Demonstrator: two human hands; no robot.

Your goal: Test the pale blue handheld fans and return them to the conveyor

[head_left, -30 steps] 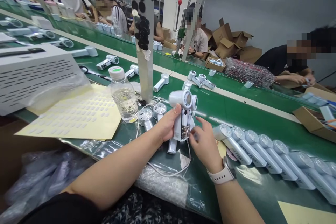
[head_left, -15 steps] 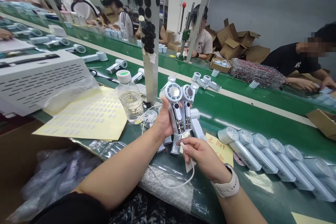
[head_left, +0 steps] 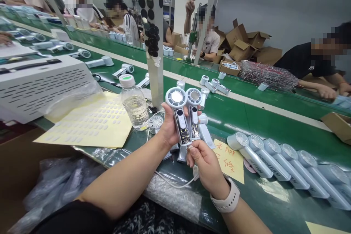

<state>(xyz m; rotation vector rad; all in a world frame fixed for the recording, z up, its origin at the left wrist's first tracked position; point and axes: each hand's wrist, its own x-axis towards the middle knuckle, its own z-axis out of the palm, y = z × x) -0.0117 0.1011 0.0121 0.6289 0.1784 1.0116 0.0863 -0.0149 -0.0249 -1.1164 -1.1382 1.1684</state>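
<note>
My left hand [head_left: 169, 131] is closed around two light-blue handheld fans, a left one [head_left: 176, 97] and a right one [head_left: 194, 96]. They stand side by side with round heads up, and their open handles show circuit boards. My right hand [head_left: 205, 164] pinches the plug end of a white cable [head_left: 177, 187] against the bottom of the left fan's handle. My fingers partly hide the plug, so I cannot tell whether it is inserted. Behind and below the hands lie more fans, among them a light-blue fan [head_left: 207, 135] right of my grip.
A row of fans [head_left: 276, 164] lies at the right beside a yellow handwritten note [head_left: 229, 161]. Left are a water bottle [head_left: 134, 104], a yellow sticker sheet [head_left: 93, 124] and a white vented box [head_left: 46, 84]. A metal post [head_left: 157, 80] rises ahead. Co-workers sit across the green belt [head_left: 246, 117].
My right hand has brought the cable's plug up to the left fan's base. Both fans have turned to face me more squarely. Across the belt, a co-worker's hand has risen.
</note>
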